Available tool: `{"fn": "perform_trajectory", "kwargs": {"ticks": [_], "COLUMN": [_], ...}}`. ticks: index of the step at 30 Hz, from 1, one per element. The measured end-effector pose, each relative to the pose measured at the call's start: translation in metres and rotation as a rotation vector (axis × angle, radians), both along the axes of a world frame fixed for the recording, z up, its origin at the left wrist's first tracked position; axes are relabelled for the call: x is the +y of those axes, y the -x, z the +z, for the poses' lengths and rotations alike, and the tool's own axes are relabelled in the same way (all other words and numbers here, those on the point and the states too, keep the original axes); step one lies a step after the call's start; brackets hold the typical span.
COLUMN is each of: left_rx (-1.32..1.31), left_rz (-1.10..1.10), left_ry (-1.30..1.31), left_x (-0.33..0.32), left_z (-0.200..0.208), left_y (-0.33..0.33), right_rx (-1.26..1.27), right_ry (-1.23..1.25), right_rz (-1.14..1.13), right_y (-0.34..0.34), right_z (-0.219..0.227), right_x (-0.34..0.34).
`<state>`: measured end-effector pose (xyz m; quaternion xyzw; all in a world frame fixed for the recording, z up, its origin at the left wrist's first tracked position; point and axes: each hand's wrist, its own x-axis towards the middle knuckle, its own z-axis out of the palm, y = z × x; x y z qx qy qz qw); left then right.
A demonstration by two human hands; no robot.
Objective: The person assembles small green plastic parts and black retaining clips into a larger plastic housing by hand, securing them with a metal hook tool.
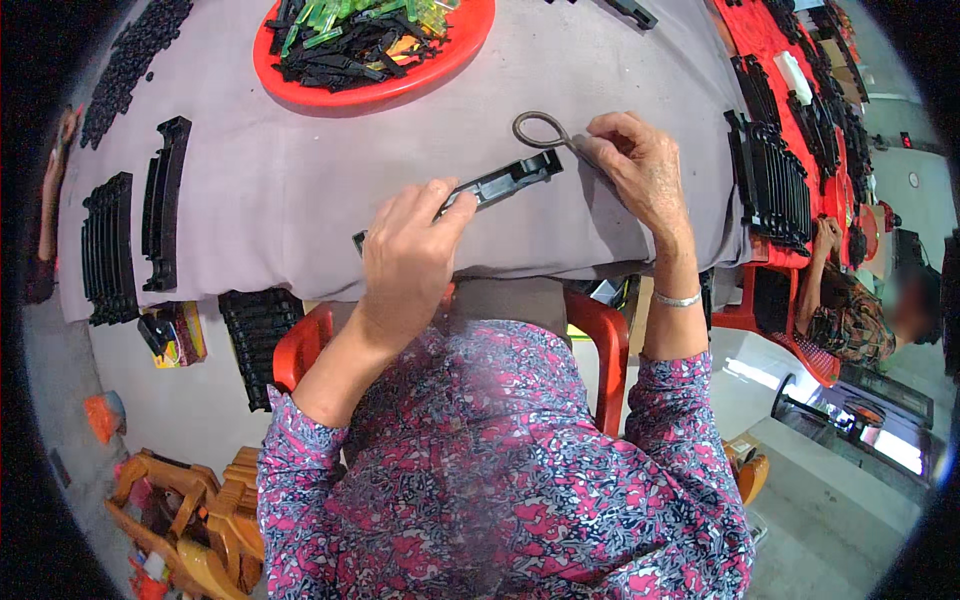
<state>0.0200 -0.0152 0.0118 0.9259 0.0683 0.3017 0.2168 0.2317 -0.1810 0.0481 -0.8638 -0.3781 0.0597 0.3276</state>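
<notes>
The scene is viewed from the wearer's head, steeply downward through a fisheye lens; the shirt is shown near, the table beyond.

- We take this place for a small plastic-parts workshop.
- We see a cloth-covered worktop carrying matching black plastic strips at left and right, and a heap of small black pieces at the far left.
- We notice a red tray piled with small green and black plastic parts.
- We see one such strip in the left hand and a looped metal tool in the right hand.
- We make out a second, red-covered worktop with more black parts, and a co-worker beside it.
- We also spot a red plastic chair and wooden furniture.
</notes>
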Motion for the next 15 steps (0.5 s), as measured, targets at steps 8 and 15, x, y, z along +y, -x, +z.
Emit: {"fn": "perform_trajectory", "kwargs": {"ticks": [8,15], "left_rx": [0.012,-0.026], "left_rz": [-0.019,-0.046], "left_ry": [-0.018,-0.013], "left_x": [0.003,0.005], "left_z": [-0.002,-0.005], "left_y": [0.000,0.000], "right_rx": [-0.139,0.029], "right_ry": [0.040,0.134], "right_rz": [0.063,0.088], "right_y": [-0.005,-0.012], "right_z": [-0.013,-0.010], "right_x": [0.019,0.043]}}
